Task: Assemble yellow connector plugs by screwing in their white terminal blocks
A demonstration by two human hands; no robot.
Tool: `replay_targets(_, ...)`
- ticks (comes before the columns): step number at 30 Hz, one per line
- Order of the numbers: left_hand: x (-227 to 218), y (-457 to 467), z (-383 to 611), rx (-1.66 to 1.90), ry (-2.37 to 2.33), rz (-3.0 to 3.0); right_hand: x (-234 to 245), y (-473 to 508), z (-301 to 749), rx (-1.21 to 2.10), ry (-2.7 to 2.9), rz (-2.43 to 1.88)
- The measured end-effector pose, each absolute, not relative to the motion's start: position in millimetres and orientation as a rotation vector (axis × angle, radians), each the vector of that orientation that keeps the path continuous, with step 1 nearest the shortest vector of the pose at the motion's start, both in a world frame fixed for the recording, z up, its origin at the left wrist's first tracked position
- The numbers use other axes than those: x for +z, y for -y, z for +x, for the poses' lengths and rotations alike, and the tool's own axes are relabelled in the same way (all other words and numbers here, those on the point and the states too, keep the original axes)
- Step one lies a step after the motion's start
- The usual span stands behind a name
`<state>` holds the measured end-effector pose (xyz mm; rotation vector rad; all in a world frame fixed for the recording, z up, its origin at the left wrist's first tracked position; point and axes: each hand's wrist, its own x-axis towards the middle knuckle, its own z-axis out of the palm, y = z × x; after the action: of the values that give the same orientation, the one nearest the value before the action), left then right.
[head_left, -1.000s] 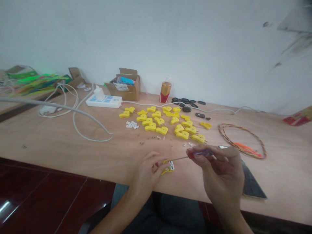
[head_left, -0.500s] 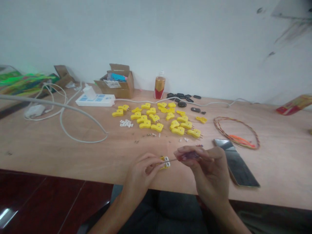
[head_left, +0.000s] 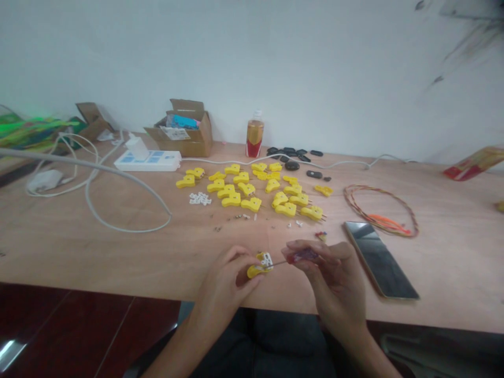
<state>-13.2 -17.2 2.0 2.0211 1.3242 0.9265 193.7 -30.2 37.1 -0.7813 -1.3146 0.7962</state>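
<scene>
1. Near the wall [head_left: 252, 58]: one bottle [head_left: 254, 137], standing upright, with red and gold colours.
2. To the left of it: an open cardboard box [head_left: 199, 143], with something blue [head_left: 184, 122] inside.
3. Before the box, more to the left: a white power strip [head_left: 151, 163], bearing a white adapter [head_left: 136, 147].
4. At the right side, lying flat: a phone [head_left: 382, 261] with dark screen.

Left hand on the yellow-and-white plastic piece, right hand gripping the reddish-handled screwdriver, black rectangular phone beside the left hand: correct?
Wrong hand: the head view shows the black rectangular phone beside the right hand. The rest stands.
</scene>
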Motion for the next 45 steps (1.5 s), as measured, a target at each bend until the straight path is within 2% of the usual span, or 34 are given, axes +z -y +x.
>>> replay_targets(8,1,18,-10,0.936,-1.332,2.036,34,28,195,0.769,1.419,-0.729)
replay_targets(15,6,22,-6,0.900,-1.390,2.013,25,25,198,0.530,1.696,-0.734)
replay_targets(21,4,22,-5,0.879,-1.408,2.003,33,26,192,0.609,1.662,-0.740)
replay_targets(29,7,23,-4,0.854,-1.426,1.983,35,23,190,0.389,1.708,-0.732)
replay_targets(36,6,24,-4,0.861,-1.421,2.007,51,24,189,0.449,1.895,-0.784)
replay_targets(41,6,24,-4,0.852,-1.413,2.033,52,20,187,0.261,1.796,-0.782)
replay_targets(45,5,24,-3,0.857,-1.422,2.064,50,23,194,0.400,1.921,-0.851)
